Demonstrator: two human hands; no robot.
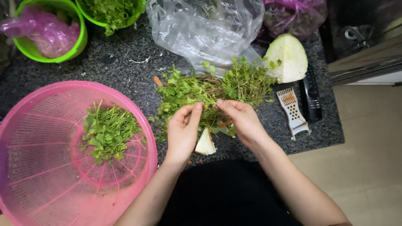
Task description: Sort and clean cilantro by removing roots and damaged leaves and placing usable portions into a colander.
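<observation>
Home kitchen (granite counter (117, 67), grater (294, 111))

Your one head-worn camera looks steeply down, close over your hands (209, 123) at the dark counter (117, 69), its near edge and floor (368, 146) in frame.

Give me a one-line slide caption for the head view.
Left hand and right hand pinch sprigs from a pile of green herbs on a dark counter, beside a pink colander holding picked leaves.
</observation>
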